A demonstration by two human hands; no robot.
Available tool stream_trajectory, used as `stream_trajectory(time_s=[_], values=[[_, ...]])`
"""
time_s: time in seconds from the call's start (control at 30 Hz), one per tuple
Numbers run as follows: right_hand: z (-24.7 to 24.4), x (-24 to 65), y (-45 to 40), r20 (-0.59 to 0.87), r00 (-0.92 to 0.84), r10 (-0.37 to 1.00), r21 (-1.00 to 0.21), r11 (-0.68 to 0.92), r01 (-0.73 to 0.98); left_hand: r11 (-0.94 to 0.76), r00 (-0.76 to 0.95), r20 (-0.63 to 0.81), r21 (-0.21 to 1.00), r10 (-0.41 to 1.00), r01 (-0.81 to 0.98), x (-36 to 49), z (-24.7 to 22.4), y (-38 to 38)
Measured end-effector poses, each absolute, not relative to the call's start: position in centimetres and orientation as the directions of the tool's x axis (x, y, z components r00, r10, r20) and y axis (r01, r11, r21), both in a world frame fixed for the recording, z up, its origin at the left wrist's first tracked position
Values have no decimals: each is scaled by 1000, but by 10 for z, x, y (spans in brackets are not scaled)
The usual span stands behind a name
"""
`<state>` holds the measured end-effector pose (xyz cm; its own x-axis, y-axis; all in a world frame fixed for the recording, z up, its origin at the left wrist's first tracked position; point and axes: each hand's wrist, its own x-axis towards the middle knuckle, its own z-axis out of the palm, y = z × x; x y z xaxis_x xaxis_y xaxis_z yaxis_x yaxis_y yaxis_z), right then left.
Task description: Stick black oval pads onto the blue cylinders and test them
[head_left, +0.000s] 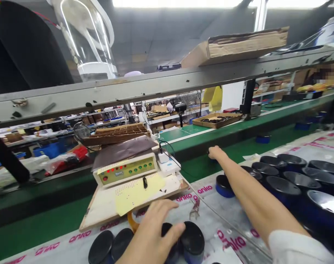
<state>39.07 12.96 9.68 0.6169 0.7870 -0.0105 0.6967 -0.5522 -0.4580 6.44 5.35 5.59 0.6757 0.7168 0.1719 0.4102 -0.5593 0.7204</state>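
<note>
My left hand [156,231] is above several black-topped blue containers at the bottom centre, its fingers apart and nothing visible between them. One such container [193,238] stands just right of its thumb. My right arm reaches out over the green conveyor belt [197,167], and my right hand [216,152] has its fingers closed at a small dark and blue object [210,153], mostly hidden by the hand. Near my right forearm stands a single black-topped blue container [224,186] on the printed white sheeting [208,216].
Many black-topped containers [285,185] crowd the right side. A tester box with lit buttons [127,170] sits on a board [92,212] at centre left. A metal shelf beam [156,84] crosses above, bearing a cardboard box [238,47]. Blue items [263,139] lie farther along the belt.
</note>
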Motion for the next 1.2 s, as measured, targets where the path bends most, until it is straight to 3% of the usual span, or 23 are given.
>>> stream_trajectory(time_s=[0.17, 0.27, 0.33, 0.37, 0.5, 0.63, 0.73, 0.87, 1.07, 1.13, 1.2], values=[[146, 348, 108, 7, 314, 949, -504, -268, 821, -368, 473, 287, 926, 833, 86, 56, 62, 58], [154, 289, 60, 95, 71, 993, -566, -5, 824, -246, 341, 324, 936, 882, -253, 59, 58, 51], [147, 250, 27, 194, -208, 959, -583, 283, 762, -139, 381, 287, 918, 879, -372, 58, 61, 44], [141, 236, 13, 271, -261, 927, -554, 371, 745, -71, 420, 247, 917, 874, -392, 56, 64, 40], [122, 223, -13, 478, -192, 857, -493, 443, 749, 223, 502, 42, 861, 864, -457, 44, 81, 33], [110, 232, -8, 530, -358, 768, -381, 593, 709, 319, 528, 4, 792, 849, -520, 38, 88, 36], [99, 228, -1, 620, -430, 657, -265, 691, 673, 335, 544, 24, 766, 839, -549, 39, 86, 39], [89, 223, 7, 740, -398, 542, -158, 716, 680, 311, 505, -20, 809, 863, -499, 43, 82, 38], [88, 219, 5, 794, -364, 486, -13, 613, 790, 24, 392, 105, 950, 914, -310, 46, 78, 35], [87, 218, 5, 780, -357, 514, -49, 619, 784, -129, 372, 195, 972, 908, -197, 43, 78, 36], [85, 219, 9, 708, -356, 610, -167, 634, 755, -341, 329, 329, 940, 885, -20, 39, 77, 39]])
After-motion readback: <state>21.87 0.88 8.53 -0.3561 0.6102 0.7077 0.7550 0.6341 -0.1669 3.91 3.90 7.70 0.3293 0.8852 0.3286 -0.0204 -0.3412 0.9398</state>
